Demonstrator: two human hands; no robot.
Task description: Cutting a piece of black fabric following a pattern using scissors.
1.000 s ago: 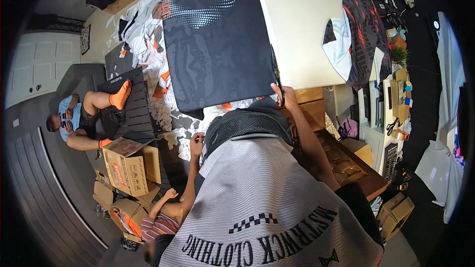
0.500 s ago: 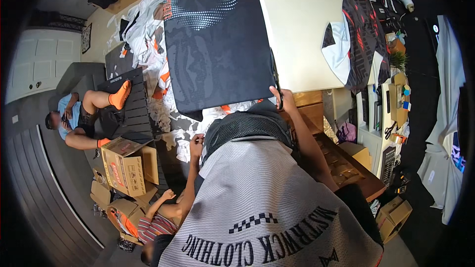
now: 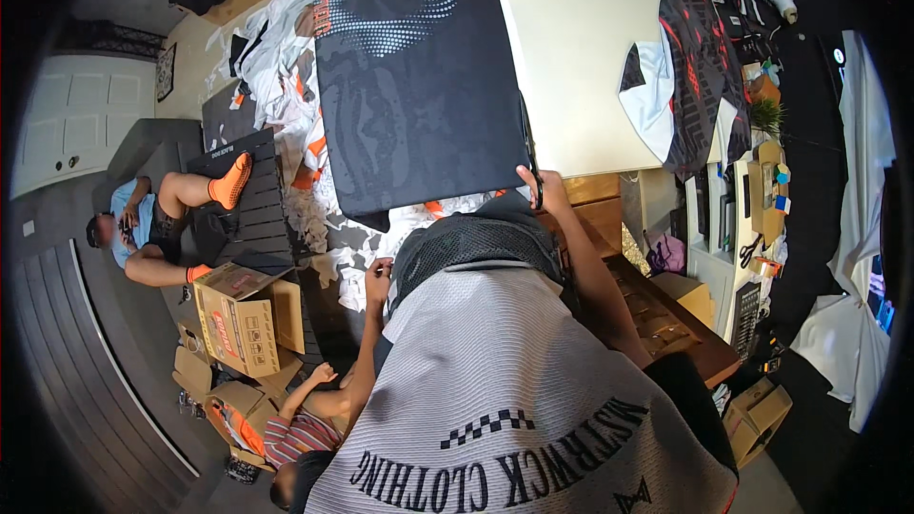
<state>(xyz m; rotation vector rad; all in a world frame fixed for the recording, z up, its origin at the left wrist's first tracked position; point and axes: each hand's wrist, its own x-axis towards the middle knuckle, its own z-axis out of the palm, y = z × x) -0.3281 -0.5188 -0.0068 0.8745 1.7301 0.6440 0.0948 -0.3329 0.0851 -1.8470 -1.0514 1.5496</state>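
Note:
My right hand (image 3: 543,186) grips black-handled scissors (image 3: 530,152), whose long blades lie upright along the right edge of a black printed fabric panel (image 3: 419,124). The panel has a dotted pattern and an orange marking near its far end, and lies beside a pale cream board (image 3: 581,57). My left hand (image 3: 379,271) hangs lower, left of my dark mesh-covered lap (image 3: 457,238), with fingers curled; whether it holds anything is hard to make out. White and orange fabric scraps (image 3: 286,105) are heaped along the panel's left side.
A seated person (image 3: 133,219) in orange socks is at left. Another person in stripes (image 3: 295,438) is at lower left, near cardboard boxes (image 3: 238,324). At right are a red-and-black printed garment (image 3: 695,57), white shelving (image 3: 719,219) and a brown tufted seat (image 3: 676,333).
The view has shifted slightly since a second ago, and a white sheet at far right hangs differently. My hands, the scissors and the black panel show no clear movement relative to each other.

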